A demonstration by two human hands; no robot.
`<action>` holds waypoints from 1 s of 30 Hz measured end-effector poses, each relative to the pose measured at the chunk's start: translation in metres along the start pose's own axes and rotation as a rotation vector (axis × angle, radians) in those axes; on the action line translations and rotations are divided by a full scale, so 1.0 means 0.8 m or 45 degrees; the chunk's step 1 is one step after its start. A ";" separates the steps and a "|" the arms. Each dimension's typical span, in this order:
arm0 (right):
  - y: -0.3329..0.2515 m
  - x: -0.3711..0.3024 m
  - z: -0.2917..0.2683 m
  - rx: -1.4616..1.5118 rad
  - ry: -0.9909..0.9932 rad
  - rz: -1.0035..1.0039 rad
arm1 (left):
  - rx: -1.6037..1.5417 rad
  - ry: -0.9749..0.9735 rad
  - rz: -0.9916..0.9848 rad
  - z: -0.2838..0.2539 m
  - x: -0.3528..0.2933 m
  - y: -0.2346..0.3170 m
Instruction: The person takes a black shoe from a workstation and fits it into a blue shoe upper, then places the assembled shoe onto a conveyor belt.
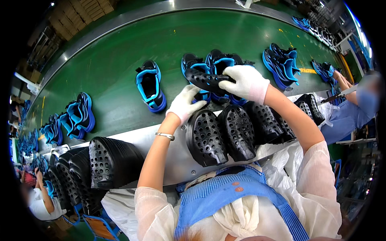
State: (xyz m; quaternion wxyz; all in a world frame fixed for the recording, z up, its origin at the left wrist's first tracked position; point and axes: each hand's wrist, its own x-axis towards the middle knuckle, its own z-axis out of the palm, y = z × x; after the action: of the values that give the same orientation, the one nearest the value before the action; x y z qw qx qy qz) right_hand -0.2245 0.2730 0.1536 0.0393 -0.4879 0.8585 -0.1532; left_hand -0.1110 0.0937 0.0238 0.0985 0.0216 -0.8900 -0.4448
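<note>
My right hand (245, 83), in a white glove, pinches one end of a black perforated shoe insert (203, 79). The insert is held tilted over a black and blue sports shoe (194, 63). My gloved left hand (185, 103) is at the near end of that shoe, thumb and fingers on either side of its heel; how firmly it grips is partly hidden. Beyond my right hand's fingers stands another similar shoe (220, 61). Below my hands lie rows of nested black perforated inserts (207, 136) on a pale metal ledge (171, 154).
A green conveyor belt (120, 52) curves across ahead. A single shoe (148, 86) stands left of my hands; pairs stand farther left (78, 114) and right (280, 66). More stacked inserts (114, 162) fill the ledge's left. Co-workers sit at the far right (350, 108) and lower left (42, 201).
</note>
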 end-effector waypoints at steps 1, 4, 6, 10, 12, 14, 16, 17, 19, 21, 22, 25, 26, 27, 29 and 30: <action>0.002 0.004 0.003 -0.005 -0.012 -0.012 | -0.004 0.075 0.112 0.010 0.003 -0.010; 0.005 0.020 0.002 -0.167 -0.187 0.074 | 0.103 0.105 0.095 0.021 0.018 -0.022; 0.004 0.038 0.000 -0.225 -0.246 0.086 | 0.134 0.077 0.081 0.023 0.027 -0.019; -0.011 0.084 0.019 -0.429 -0.312 0.124 | 0.181 0.032 -0.001 0.018 0.027 -0.003; -0.029 0.099 0.039 -0.481 -0.307 0.111 | 0.206 0.033 -0.047 0.016 0.023 -0.005; -0.034 0.109 0.074 -0.538 -0.340 0.074 | 0.187 0.062 -0.071 0.017 0.022 -0.008; -0.054 0.113 0.094 -0.624 -0.417 0.101 | 0.200 0.072 -0.121 0.018 0.018 -0.008; -0.056 0.115 0.107 -0.654 -0.424 0.147 | 0.218 0.080 -0.162 0.020 0.016 -0.009; -0.046 0.122 0.123 -0.662 -0.402 0.174 | 0.212 0.080 -0.165 0.022 0.017 -0.005; -0.037 0.126 0.130 -0.633 -0.424 0.066 | 0.181 0.042 -0.293 0.023 0.020 -0.001; -0.036 0.129 0.132 -0.582 -0.415 0.085 | 0.180 0.025 -0.210 0.019 0.021 -0.009; -0.036 0.138 0.123 -0.665 -0.577 -0.110 | 0.240 -0.221 -0.241 0.003 0.032 -0.009; -0.032 0.143 0.125 -0.592 -0.588 -0.068 | 0.217 -0.385 -0.304 0.001 0.041 -0.007; -0.039 0.144 0.119 -0.598 -0.586 -0.077 | 0.216 -0.374 -0.306 0.002 0.045 -0.008; -0.055 0.146 0.106 -0.717 -0.712 -0.077 | 0.369 -0.564 -0.285 0.008 0.053 -0.014; -0.056 0.144 0.109 -0.770 -0.685 -0.052 | 0.441 -0.597 -0.295 0.010 0.059 -0.012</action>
State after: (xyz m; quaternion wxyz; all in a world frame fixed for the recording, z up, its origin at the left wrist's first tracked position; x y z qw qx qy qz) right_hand -0.2288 0.1344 0.0936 0.1143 -0.5172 0.8139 0.2387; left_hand -0.1593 0.0882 0.0192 -0.1659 0.0363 -0.9426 -0.2875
